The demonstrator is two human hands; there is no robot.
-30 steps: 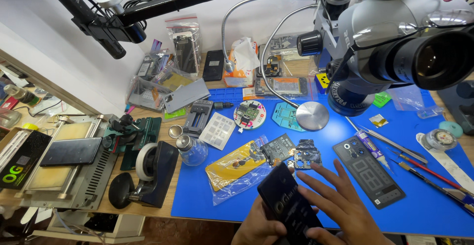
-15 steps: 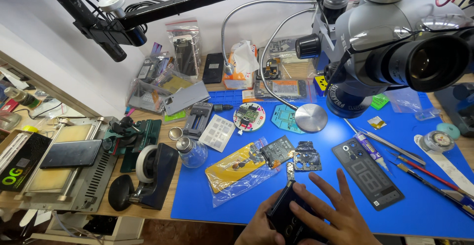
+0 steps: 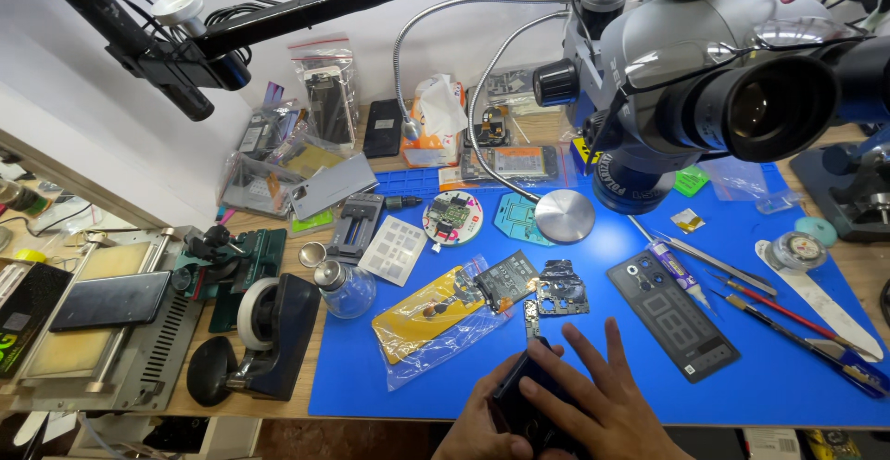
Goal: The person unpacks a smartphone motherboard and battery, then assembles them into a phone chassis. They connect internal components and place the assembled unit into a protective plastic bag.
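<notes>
Both my hands meet at the bottom edge of the blue work mat [image 3: 797, 376]. My left hand [image 3: 473, 423] grips a black phone [image 3: 519, 390] from the left side. My right hand [image 3: 593, 400] lies over the phone with its fingers spread across the top. Only a dark corner of the phone shows between them. Just beyond my fingers lie a small circuit board [image 3: 561, 288], a narrow flex strip [image 3: 531, 316] and a clear bag with a yellow part [image 3: 436, 316]. A grey phone back cover [image 3: 672, 314] rests to the right.
A large microscope [image 3: 705, 89] hangs over the mat's far right, with a round metal disc [image 3: 565, 215] below it. Tweezers and tools [image 3: 779, 316] lie at right. A tape dispenser [image 3: 269, 335], glass bottle [image 3: 345, 288] and heating plate holding a phone [image 3: 107, 316] stand at left.
The phone was held tilted up above the mat with its dark face showing; now my hands have pulled it down toward me and my right hand covers it.
</notes>
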